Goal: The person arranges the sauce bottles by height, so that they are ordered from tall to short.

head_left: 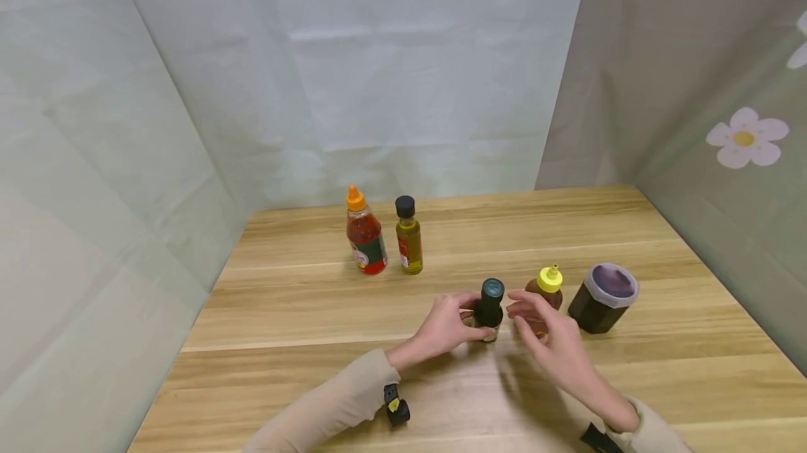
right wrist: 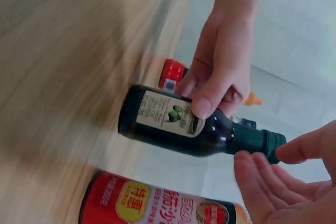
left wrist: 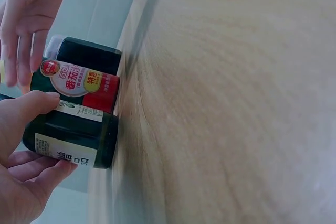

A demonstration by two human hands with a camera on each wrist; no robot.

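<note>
My left hand [head_left: 441, 329] grips a small dark green olive oil bottle [right wrist: 168, 119] round its body, thumb on one side and fingers on the other. The bottle stands upright on the wooden table, its green cap [head_left: 493, 289] still on. Close to the right of that cap is my right hand [head_left: 557, 348], its fingers spread and slightly bent, with a gap between them and the cap in the head view. Behind the right hand stands a ketchup bottle [left wrist: 79, 80] with a yellow nozzle cap [head_left: 550, 279], partly hidden by the fingers.
At the back left of the table [head_left: 284, 313] stand a red sauce bottle [head_left: 367, 236] with an orange cap and a yellowish oil bottle [head_left: 410, 246] with a black cap. A dark jar [head_left: 599, 306] with a pale rim is to the right of the ketchup. Cloth walls [head_left: 410, 75] enclose the table.
</note>
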